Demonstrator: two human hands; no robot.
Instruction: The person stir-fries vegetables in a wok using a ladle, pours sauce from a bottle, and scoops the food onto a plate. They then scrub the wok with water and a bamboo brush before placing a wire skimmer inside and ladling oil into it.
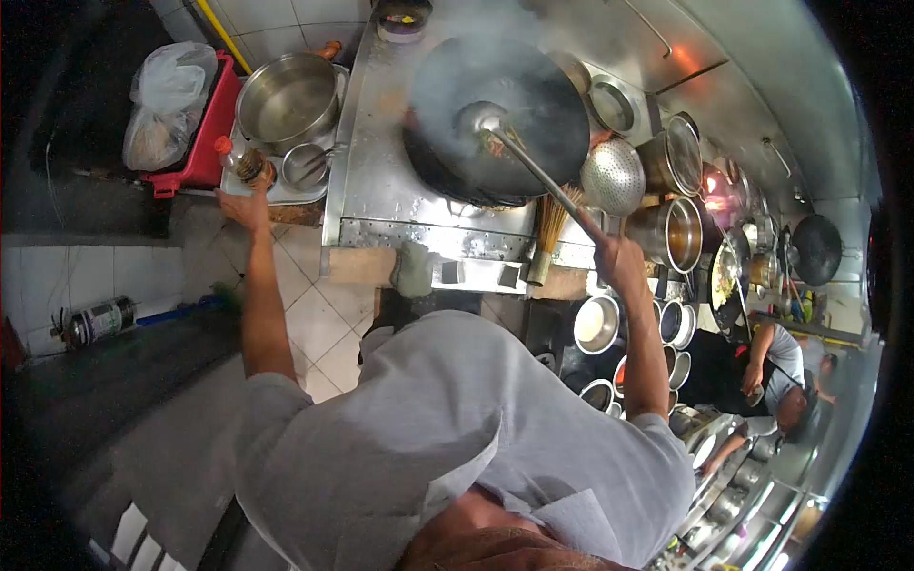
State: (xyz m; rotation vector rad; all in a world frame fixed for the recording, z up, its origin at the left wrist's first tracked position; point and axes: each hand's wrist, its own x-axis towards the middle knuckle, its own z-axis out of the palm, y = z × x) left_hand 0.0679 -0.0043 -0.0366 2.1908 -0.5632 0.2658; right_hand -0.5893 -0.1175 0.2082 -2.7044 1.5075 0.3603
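In the steel-lined kitchen, a strip of counter (373, 176) runs between the tray (303, 197) and the wok (552, 114), into which the ladle (538, 169) slants from the right hand (617, 259), closed around its handle; steam blurs the food. The left hand (249, 205) touches the red-capped bottle's (249, 167) base by the tray's near edge, though whether its fingers encircle it cannot be told.

The tiled floor (328, 328) is pale, the tiled wall (274, 15) behind a yellow pipe (224, 36) is white, and steel panelling (609, 43) reflects orange light (684, 60).
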